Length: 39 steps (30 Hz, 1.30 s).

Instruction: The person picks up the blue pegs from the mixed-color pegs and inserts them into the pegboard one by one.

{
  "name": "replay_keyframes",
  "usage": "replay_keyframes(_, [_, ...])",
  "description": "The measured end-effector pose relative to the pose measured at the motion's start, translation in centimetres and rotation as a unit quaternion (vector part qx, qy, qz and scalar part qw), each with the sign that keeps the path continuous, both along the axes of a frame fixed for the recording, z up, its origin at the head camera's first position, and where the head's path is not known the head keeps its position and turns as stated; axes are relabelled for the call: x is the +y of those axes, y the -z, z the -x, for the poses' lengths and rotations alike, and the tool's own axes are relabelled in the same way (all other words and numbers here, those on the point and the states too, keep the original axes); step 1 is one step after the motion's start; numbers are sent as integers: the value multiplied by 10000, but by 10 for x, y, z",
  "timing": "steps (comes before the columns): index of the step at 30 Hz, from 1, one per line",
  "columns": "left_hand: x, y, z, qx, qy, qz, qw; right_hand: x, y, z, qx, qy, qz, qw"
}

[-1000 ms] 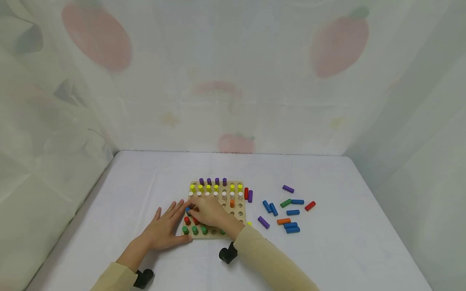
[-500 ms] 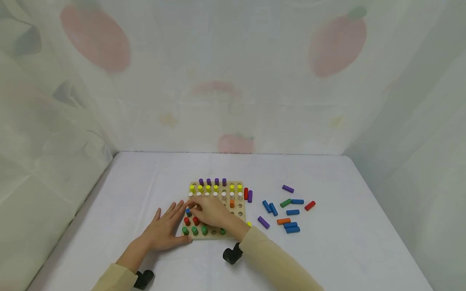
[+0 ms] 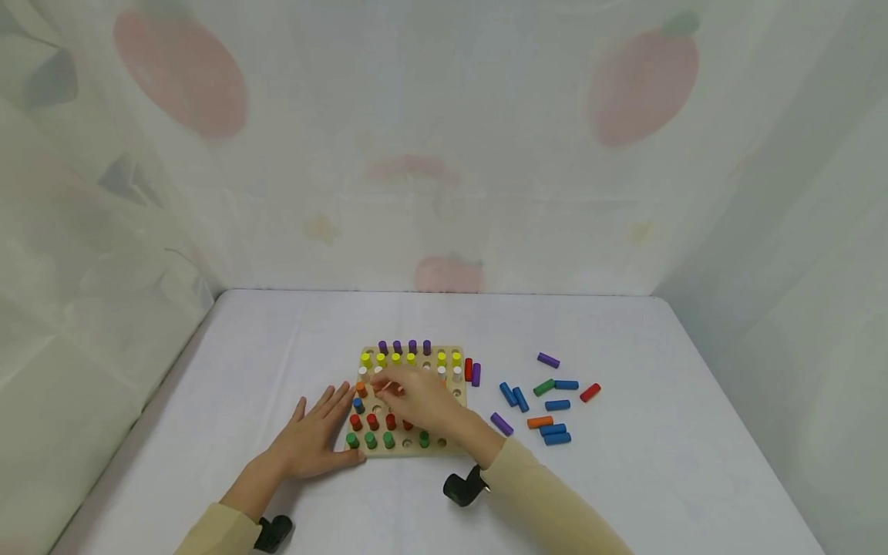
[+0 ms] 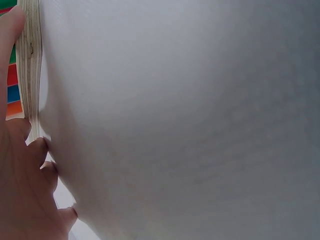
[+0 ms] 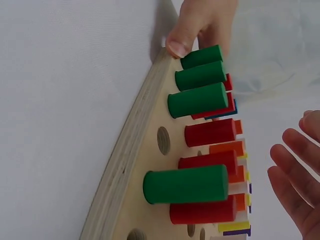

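A wooden pegboard (image 3: 416, 455) bears rows of coloured pegs standing upright. My left hand (image 3: 315, 435) lies with straight fingers along its left edge, the thumb at the front left corner beside a green peg (image 3: 352, 440). In the left wrist view the thumb reaches the board's layered side (image 4: 31, 60). Over the board's middle hovers my right hand (image 3: 419, 397), loosely bent and holding nothing; it hides several pegs beneath. The right wrist view has its fingers (image 5: 295, 172) apart from the pegs. A blue peg (image 3: 358, 405) stands in the left column, between an orange peg (image 3: 361, 390) and a red peg (image 3: 356, 422).
Right of the board lie scattered loose pegs, among them a purple peg (image 3: 502, 424), an orange peg (image 3: 540, 422), a green peg (image 3: 544, 388) and a red peg (image 3: 590, 392). Several blue ones lie among them. White cloth covers the table (image 3: 277, 331).
My right hand has drawn away from the blue peg, moving right across the board and uncovering the orange peg and more red pegs. The left hand has stayed still.
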<state>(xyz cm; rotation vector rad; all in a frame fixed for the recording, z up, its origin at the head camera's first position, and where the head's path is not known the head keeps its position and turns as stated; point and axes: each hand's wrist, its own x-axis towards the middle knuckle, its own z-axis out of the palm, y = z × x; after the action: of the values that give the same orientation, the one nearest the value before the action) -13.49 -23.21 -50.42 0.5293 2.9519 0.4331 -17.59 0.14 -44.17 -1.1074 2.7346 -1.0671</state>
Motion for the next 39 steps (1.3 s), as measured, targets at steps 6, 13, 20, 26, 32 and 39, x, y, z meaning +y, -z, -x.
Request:
replay_keyframes(6, [-1, 0, 1, 0, -8, 24, 10000, 15, -6, -4, 18, 106, 107, 9999])
replay_keyframes(13, [-1, -1, -1, -41, -14, 72, 10000, 38, -6, -4, 122, 309, 415, 9986])
replay_keyframes(20, [-1, -3, -4, -34, -26, 35, 10000, 64, -4, 1, 275, 592, 622, 9959])
replay_keyframes(26, [-2, -3, -4, 9, -44, 43, 10000, 88, 3, 5, 382, 863, 658, 9934])
replay_keyframes(32, [-1, -3, -4, -13, -53, 39, 10000, 110, 13, 7, 351, 1272, 541, 9898])
replay_keyframes(39, [-1, -2, -3, -35, -66, 80, 9999, 132, 22, 10, 301, 1683, 369, 9846])
